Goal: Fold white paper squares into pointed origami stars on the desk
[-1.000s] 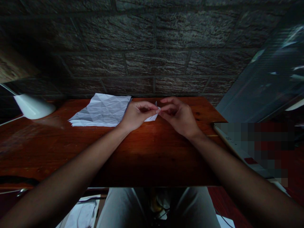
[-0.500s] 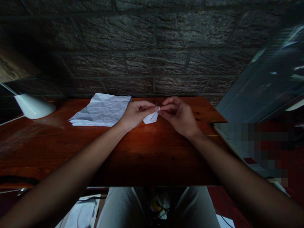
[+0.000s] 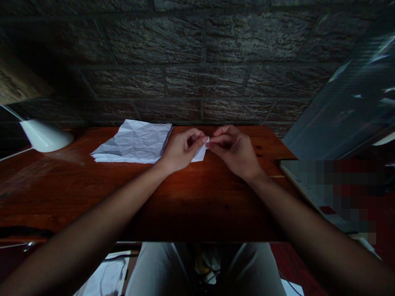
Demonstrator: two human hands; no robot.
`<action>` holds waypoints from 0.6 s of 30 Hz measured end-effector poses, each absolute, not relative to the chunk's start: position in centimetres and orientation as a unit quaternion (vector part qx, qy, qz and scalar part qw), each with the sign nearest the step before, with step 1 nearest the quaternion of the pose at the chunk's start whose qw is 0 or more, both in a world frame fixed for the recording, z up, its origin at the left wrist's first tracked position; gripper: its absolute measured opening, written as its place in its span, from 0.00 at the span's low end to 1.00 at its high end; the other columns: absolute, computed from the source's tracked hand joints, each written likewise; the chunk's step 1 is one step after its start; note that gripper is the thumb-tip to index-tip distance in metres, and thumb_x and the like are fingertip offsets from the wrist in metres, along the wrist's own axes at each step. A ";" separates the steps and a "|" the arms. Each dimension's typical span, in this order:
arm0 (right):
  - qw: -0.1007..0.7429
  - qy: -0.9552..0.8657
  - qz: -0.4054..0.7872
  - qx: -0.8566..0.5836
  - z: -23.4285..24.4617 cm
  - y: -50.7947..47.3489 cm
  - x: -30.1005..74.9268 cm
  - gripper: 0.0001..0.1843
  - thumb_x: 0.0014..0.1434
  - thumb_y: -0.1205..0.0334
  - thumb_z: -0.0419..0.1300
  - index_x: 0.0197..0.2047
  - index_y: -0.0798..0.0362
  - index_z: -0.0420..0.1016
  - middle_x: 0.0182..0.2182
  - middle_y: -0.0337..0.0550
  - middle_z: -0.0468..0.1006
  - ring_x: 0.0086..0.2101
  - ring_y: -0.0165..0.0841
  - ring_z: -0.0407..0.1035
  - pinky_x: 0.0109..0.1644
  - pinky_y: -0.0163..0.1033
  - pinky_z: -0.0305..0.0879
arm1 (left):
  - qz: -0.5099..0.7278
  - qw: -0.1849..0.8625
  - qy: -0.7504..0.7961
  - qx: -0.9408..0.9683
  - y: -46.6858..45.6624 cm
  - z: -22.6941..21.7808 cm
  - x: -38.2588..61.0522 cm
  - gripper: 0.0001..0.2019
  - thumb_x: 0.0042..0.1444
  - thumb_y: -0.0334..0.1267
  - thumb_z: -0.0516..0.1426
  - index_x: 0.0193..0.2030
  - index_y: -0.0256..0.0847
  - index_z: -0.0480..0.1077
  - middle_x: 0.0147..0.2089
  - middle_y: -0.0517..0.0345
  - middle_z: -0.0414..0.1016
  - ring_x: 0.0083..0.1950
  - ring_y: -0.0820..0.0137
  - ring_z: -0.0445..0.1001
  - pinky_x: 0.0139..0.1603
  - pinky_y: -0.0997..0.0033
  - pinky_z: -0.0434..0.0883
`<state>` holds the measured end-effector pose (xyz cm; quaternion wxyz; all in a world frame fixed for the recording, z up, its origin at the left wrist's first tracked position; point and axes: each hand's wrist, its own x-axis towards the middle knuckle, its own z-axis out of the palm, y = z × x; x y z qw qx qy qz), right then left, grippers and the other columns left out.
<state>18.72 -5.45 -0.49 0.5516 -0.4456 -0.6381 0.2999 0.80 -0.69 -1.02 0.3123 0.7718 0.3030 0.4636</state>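
A small folded white paper piece (image 3: 201,153) is pinched between both hands above the far part of a reddish wooden desk (image 3: 185,197). My left hand (image 3: 180,151) curls its fingers round the piece from the left. My right hand (image 3: 235,150) pinches its upper tip with thumb and forefinger. Most of the piece is hidden behind my fingers. A stack of creased white paper sheets (image 3: 134,141) lies flat on the desk just left of my left hand.
A white desk lamp head (image 3: 46,137) sits at the desk's far left. A dark stone-block wall (image 3: 197,65) rises behind the desk. A blurred flat object (image 3: 333,189) lies at the right edge. Loose papers (image 3: 106,277) lie on the floor by my legs.
My left hand's fingers have curled in tighter round the small paper piece, and less of it shows below. The view shifted slightly. My right hand holds the same pinch.
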 end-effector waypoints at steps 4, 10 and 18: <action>0.557 -0.636 0.309 -0.437 -0.5 -5.3 18.8 0.21 0.54 0.47 0.74 0.42 0.48 0.73 0.35 0.41 0.85 0.36 0.36 0.80 0.45 0.44 0.76 | 0.471 0.302 0.315 0.766 -0.9 -1.1 0.9 0.15 0.62 0.52 0.62 0.35 0.42 0.76 0.31 0.57 0.78 0.33 0.69 0.72 0.35 0.70 0.67; 0.564 -0.611 0.354 -0.428 -0.8 -4.8 19.0 0.23 0.52 0.49 0.76 0.43 0.48 0.72 0.35 0.40 0.86 0.39 0.37 0.81 0.52 0.48 0.78 | 0.465 0.349 0.322 0.747 -0.7 -0.5 0.5 0.15 0.58 0.52 0.65 0.35 0.41 0.81 0.34 0.56 0.82 0.34 0.69 0.74 0.36 0.69 0.70; 0.565 -0.605 0.364 -0.427 -0.9 -4.9 19.0 0.24 0.52 0.48 0.76 0.43 0.48 0.73 0.36 0.41 0.86 0.39 0.38 0.82 0.52 0.49 0.78 | 0.430 0.448 0.318 0.716 -0.1 -0.5 0.0 0.13 0.55 0.49 0.68 0.38 0.41 0.82 0.38 0.54 0.85 0.37 0.68 0.78 0.37 0.68 0.73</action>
